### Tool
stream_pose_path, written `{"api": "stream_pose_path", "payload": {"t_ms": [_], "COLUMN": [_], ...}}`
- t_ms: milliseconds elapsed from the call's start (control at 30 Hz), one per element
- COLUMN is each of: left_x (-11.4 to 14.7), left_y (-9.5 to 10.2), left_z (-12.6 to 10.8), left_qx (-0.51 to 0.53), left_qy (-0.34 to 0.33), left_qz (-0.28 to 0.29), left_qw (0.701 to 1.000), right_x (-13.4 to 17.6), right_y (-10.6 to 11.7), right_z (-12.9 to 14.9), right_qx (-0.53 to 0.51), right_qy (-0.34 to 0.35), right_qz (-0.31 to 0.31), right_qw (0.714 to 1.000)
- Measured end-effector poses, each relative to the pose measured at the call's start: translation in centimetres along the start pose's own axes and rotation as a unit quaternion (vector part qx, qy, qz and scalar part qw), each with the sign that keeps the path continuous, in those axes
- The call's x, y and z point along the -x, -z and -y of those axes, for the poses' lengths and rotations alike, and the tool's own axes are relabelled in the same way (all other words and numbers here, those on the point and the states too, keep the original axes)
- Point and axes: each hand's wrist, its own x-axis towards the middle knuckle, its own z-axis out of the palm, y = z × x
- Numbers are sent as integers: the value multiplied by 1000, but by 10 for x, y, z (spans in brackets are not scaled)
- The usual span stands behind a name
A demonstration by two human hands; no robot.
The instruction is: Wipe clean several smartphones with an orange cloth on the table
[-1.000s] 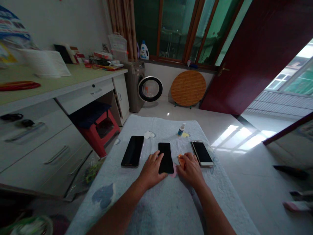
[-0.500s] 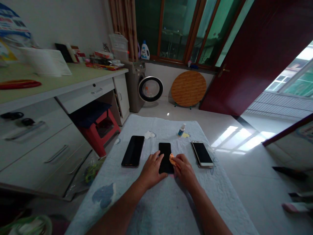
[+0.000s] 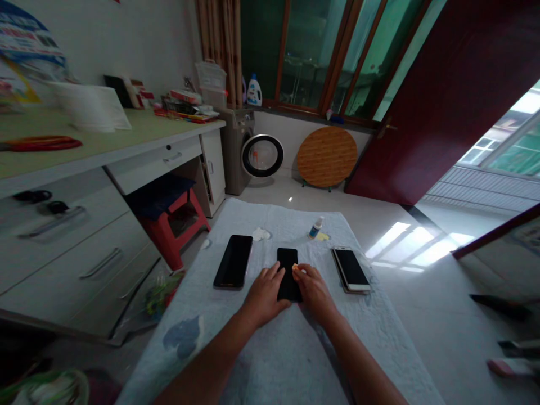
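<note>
A black smartphone (image 3: 288, 270) lies flat on the cloth-covered table in front of me. My left hand (image 3: 264, 292) steadies it, with fingers along its left edge and the thumb at its bottom edge. Pinched in my right hand (image 3: 312, 287) is a small orange cloth (image 3: 296, 273), pressed on the right side of the screen. The right fingertips are partly hidden. A larger dark phone (image 3: 233, 262) rests to the left. On the right, a white-framed phone (image 3: 351, 269) lies on top of another device. A small spray bottle (image 3: 315, 227) stands upright beyond the phones.
A light blue cloth (image 3: 337, 349) covers the table. To the left are a desk with drawers (image 3: 152, 160) and a red stool (image 3: 179, 230). An open washing machine (image 3: 236, 152), a round wooden board (image 3: 327, 156) and a dark red door (image 3: 422, 112) stand beyond.
The view has shifted slightly, so everything sits a little further right. My right hand has moved the orange cloth slightly on the screen; my left hand keeps its place on the smartphone.
</note>
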Motion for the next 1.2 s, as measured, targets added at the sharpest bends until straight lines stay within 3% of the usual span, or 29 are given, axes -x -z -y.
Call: {"api": "stream_pose_path", "payload": {"t_ms": [233, 467, 633, 767, 967, 1200], "left_x": [0, -1, -1, -1, 0, 2], "left_y": [1, 1, 2, -1, -6, -7], "left_z": [-1, -1, -3, -2, 0, -1], "left_qx": [4, -1, 12, 38, -5, -45], "left_qy": [7, 11, 10, 8, 45, 27], "left_qz": [-4, -1, -4, -15, -30, -34], "left_qw": [1000, 1000, 1000, 999, 999, 998], "right_x": [-42, -63, -70, -59, -14, 24], "right_y": [-1, -15, -14, -7, 9, 25], "right_z": [-12, -15, -13, -7, 20, 34], "right_qx": [78, 73, 65, 35, -13, -46], "right_qy": [-64, -110, -78, -41, 8, 2], "right_qz": [15, -27, -1, 35, 70, 85], "right_qw": [995, 991, 995, 998, 997, 995]}}
